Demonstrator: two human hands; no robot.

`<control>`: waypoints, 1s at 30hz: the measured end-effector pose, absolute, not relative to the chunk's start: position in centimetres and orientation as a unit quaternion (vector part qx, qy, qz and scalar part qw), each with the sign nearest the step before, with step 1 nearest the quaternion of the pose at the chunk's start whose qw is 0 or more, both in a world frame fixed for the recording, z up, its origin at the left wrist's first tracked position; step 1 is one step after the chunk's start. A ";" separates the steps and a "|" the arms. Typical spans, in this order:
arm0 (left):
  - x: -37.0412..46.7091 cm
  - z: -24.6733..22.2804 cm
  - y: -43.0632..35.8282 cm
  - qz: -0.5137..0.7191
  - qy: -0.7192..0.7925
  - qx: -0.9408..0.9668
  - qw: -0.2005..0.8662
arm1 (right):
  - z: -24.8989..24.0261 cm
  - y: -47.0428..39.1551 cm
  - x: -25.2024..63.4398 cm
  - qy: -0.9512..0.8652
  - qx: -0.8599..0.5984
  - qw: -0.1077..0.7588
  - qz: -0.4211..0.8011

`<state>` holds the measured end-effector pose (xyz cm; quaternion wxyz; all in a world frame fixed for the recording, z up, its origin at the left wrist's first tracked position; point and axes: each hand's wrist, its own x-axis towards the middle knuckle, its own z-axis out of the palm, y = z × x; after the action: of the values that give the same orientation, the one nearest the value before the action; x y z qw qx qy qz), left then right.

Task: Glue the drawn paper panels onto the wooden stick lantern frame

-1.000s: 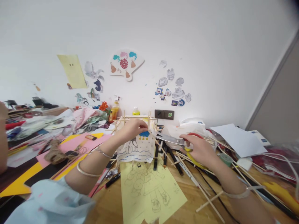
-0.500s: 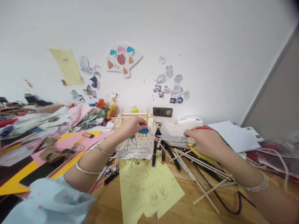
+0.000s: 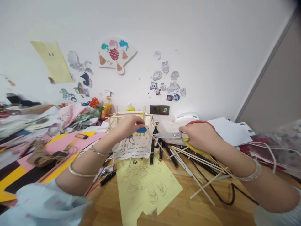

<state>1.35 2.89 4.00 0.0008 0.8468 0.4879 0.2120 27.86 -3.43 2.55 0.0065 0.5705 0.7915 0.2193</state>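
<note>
In the head view my left hand (image 3: 131, 125) is closed in a pinch on the end of a thin wooden stick (image 3: 160, 144). The stick slants down to the right from my fingertips. My right hand (image 3: 199, 135) is wrapped round the handles of a pair of scissors (image 3: 168, 135) with red and yellow grips. Their metal blades point left, close to the stick; whether they touch it I cannot tell. Behind my left hand stands a frame of wooden sticks (image 3: 131, 116), with a white paper drawing (image 3: 133, 148) of a figure, a blue cloud and waves on its front.
A yellow sheet with a pencil drawing (image 3: 150, 194) lies in front. Black markers (image 3: 170, 155) and loose wooden sticks (image 3: 202, 163) spread on the right, beside a black cable (image 3: 225, 202). Twine (image 3: 39, 153), coloured paper (image 3: 63, 142) and cloth (image 3: 72, 113) crowd the left.
The whole view has shifted, so things appear farther left. Both hands keep nearly the same positions relative to the stick and frame, and their grips are unchanged.
</note>
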 end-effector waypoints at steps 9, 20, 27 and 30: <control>0.6 3.3 2.7 0.209 0.469 0.857 0.040 | 2.9 -4.5 28.8 0.798 0.546 0.035 0.251; 5.3 0.4 -5.1 0.313 0.466 0.827 0.037 | 3.2 -10.0 32.1 0.768 0.396 0.010 0.503; 8.5 -1.8 -5.9 0.256 0.408 0.627 0.612 | 3.5 -12.4 33.1 0.705 0.325 -0.077 0.626; 9.4 -2.4 -6.7 0.290 0.351 0.552 0.699 | 2.7 -13.0 33.8 0.702 0.313 -0.098 0.633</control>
<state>9.44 -6.67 -2.38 0.6990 0.5518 0.3505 0.2899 33.83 -12.98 2.65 -0.0977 0.3127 0.7016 0.6328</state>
